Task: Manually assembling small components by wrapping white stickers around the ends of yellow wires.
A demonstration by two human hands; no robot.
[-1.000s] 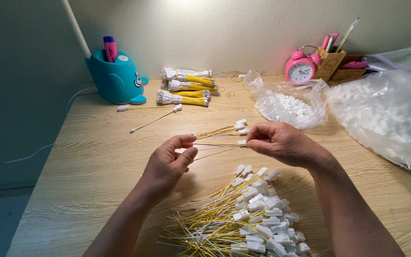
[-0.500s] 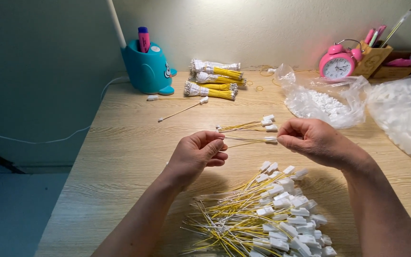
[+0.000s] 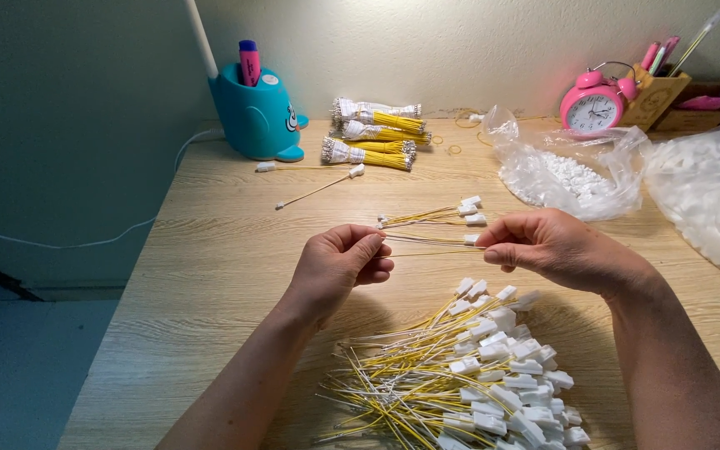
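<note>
Both hands meet over the middle of the wooden worktop (image 3: 210, 275). The left hand (image 3: 339, 267), just left of centre, has its fingers curled in and its grip closed on the bare end of a thin yellow wire (image 3: 427, 242). The right hand (image 3: 552, 250), right of centre, pinches the other end of that wire, where a small white connector (image 3: 471, 239) sits against its fingertips. The wire runs nearly level between the two hands, held a little above the worktop.

Just above the hands, near the centre of the frame, a small set of yellow wires with white connectors (image 3: 439, 215) lies on the worktop, connectors pointing right. Below the hands, at the lower centre, lies a big loose heap of yellow and white wires with white connectors (image 3: 460, 375).

Toward the top centre lie several tied bundles of yellow wires (image 3: 372, 133). To their left stands a teal whale-shaped pen holder (image 3: 256, 117) with a pink marker in it, and two single wires (image 3: 318, 187) lie in front of it. At the upper right sit a pink alarm clock (image 3: 593, 104), a wooden pen box (image 3: 660, 96), and two clear plastic bags of small white parts (image 3: 568, 171), the larger one reaching the right edge.
</note>
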